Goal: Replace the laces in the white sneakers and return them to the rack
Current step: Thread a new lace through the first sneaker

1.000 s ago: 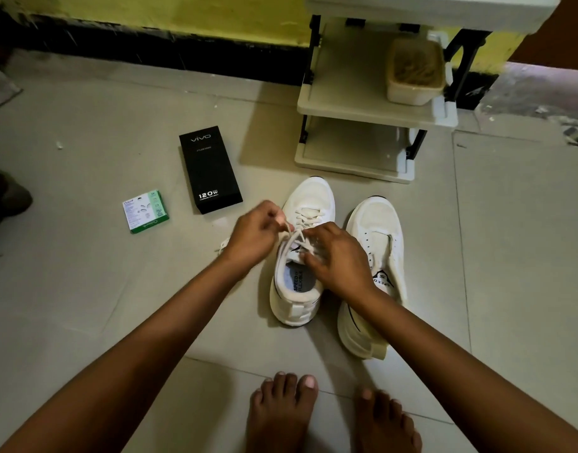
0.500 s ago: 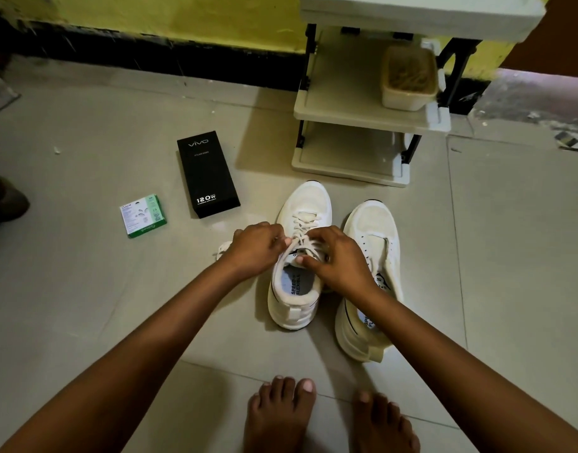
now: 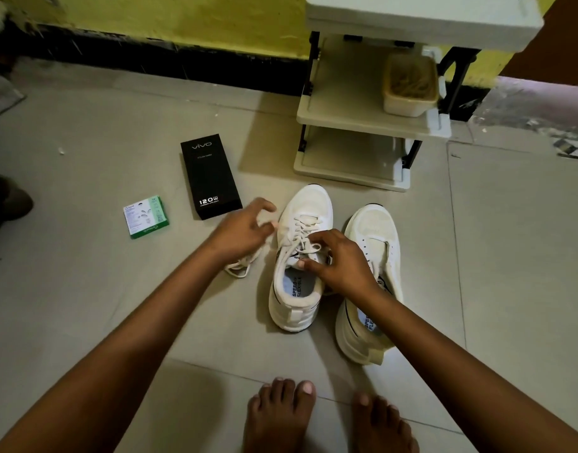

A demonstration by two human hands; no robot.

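Two white sneakers stand on the tiled floor in front of a white rack (image 3: 362, 120). The left sneaker (image 3: 308, 204) is laced partway up. My right hand (image 3: 341, 263) grips its tongue and upper laces, thumb pressed on the tongue. My left hand (image 3: 243, 228), blurred, sits just left of this shoe with thumb and finger pinched on a white lace (image 3: 238, 271) that trails in a loop on the floor beneath it. The right sneaker (image 3: 374, 230) has no lace in its eyelets and leans beside my right wrist.
A black phone box (image 3: 209, 178) and a small green box (image 3: 146, 217) lie on the floor to the left. A beige container (image 3: 410, 88) sits on the rack's middle shelf. My bare feet (image 3: 281, 416) are near the bottom edge. A dark object (image 3: 9, 204) lies at far left.
My left hand has moved left and away from the eyelets, drawing the lace outward. My right hand stays on the shoe's tongue. The view has tilted slightly.
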